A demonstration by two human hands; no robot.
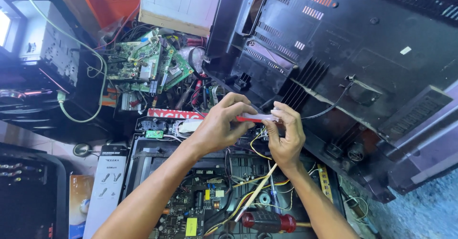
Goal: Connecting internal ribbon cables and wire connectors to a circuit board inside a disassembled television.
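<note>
2 hands (222, 124), 1 red tool (250, 118) between them.
Left hand pinches its handle, right hand (285, 136) pinches the pale tip — tip mostly hidden; 1 screwdriver (269, 221) below.

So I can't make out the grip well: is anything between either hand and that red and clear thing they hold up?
Nothing visible. The left hand and the right hand both pinch the small red and clear tool directly, one at each end, above the open circuit board. The yellow wires run below it.
</note>
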